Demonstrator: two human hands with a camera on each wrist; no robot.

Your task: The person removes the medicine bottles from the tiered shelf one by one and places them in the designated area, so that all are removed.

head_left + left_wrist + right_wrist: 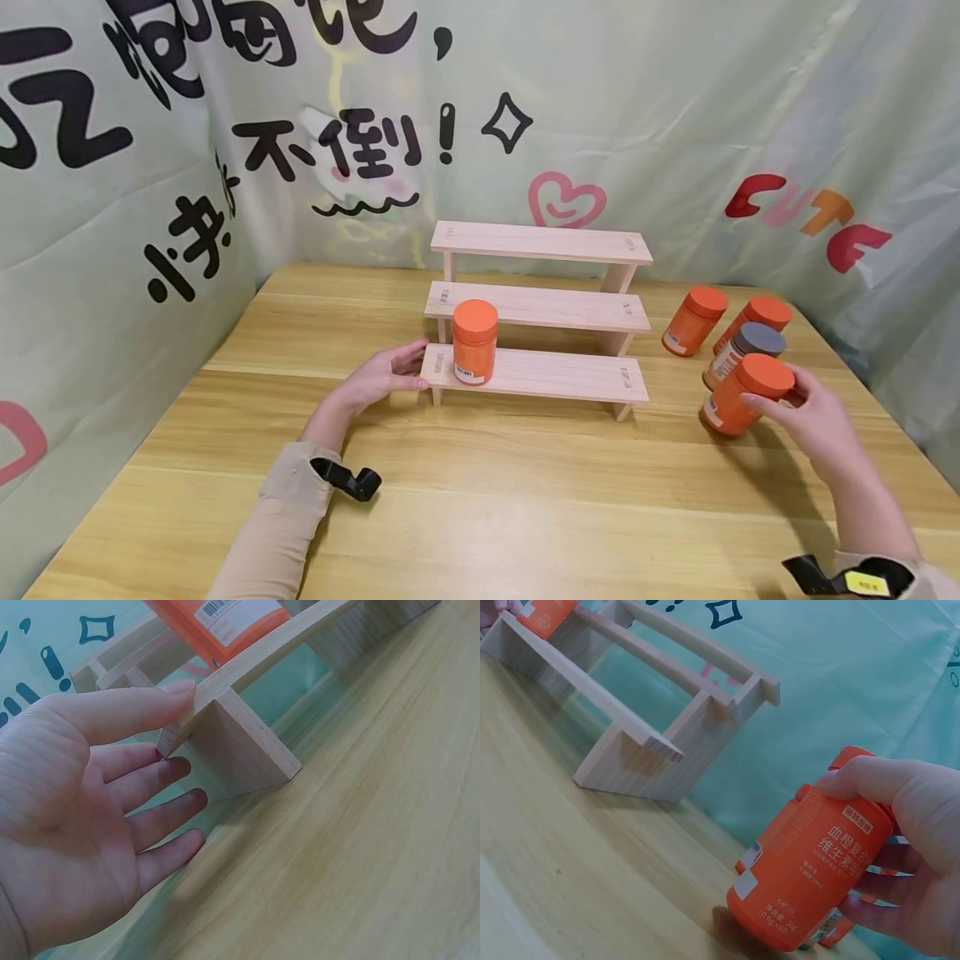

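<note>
A three-step wooden display rack [540, 315] stands on the table. My left hand [386, 374] pinches the left end of its lowest step; in the left wrist view the thumb [150, 712] lies on the board's corner and the index finger is beneath. An orange bottle [475, 343] stands upright at the left of that step. At the table's right, my right hand [817, 417] grips another orange supplement bottle [802, 862] near its lid, with the thumb on the near side. This bottle's base is at or just above the table; which of these cannot be told.
Behind the held bottle stand a grey-lidded bottle [757, 340] and two orange-lidded bottles [697, 317], close together. A printed cloth [660, 125] hangs behind and beside the wooden table [510, 500]. Black wrist straps sit on both sleeves.
</note>
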